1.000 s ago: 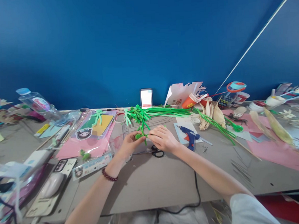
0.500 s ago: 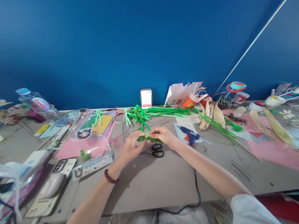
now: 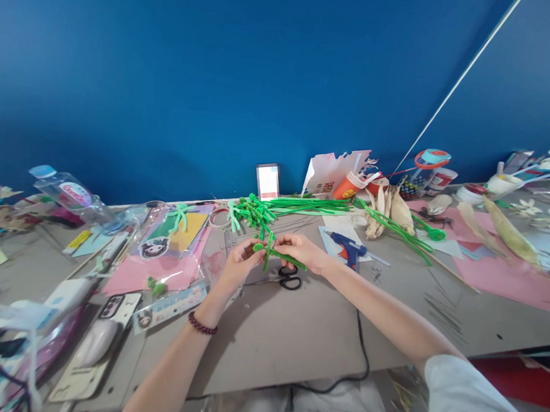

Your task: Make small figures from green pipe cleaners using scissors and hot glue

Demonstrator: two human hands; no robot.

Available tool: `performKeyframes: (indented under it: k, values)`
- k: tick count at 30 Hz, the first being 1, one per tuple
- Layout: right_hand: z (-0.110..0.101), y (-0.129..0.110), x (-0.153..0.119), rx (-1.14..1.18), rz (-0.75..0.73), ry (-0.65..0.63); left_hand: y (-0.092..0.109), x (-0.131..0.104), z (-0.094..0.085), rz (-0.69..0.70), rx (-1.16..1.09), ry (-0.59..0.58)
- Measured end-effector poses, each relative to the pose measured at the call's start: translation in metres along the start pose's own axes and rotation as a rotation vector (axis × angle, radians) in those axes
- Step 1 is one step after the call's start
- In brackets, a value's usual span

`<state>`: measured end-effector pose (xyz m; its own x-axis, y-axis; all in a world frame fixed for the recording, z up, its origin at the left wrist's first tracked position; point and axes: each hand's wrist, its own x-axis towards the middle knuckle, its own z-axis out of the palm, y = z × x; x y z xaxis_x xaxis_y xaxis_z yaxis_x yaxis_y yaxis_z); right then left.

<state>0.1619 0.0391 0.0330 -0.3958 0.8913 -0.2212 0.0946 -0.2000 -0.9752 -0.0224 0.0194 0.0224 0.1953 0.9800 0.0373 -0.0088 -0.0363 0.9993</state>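
Left hand (image 3: 238, 263): fingers pinched shut on the coiled end of a fuzzy green pipe-cleaner figure (image 3: 272, 252), held just above the grey desk (image 3: 284, 337).
Right hand (image 3: 301, 252): fingers closed round the same figure from the other side; both hands meet at it mid-desk.
Figure so far: a twisted stem with short crossing limbs is formed; one long green tail slants down to the right, not yet wound.
Finished pieces: a heap of similar green pipe-cleaner shapes (image 3: 251, 211) lies behind the hands, with straight green pipe cleaners (image 3: 313, 206) beside it.
Close by: black-handled scissors (image 3: 287, 279) just under the hands; blue glue gun (image 3: 348, 248) to the right.
Open room: bare desk in front of the hands, towards the near edge; both sides are crowded, with pink paper sheets (image 3: 496, 272) on the right.
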Motion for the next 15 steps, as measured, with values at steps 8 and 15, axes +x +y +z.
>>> performKeyframes:
  k: [8,15]
  values:
    - [0.002,0.004,-0.004,-0.563,-0.659,0.236,-0.001,0.003,0.003,-0.033,-0.149,0.086]
    - [0.002,0.007,-0.004,-0.82,-0.853,0.244,-0.01,0.005,0.0,-0.02,-0.227,0.075]
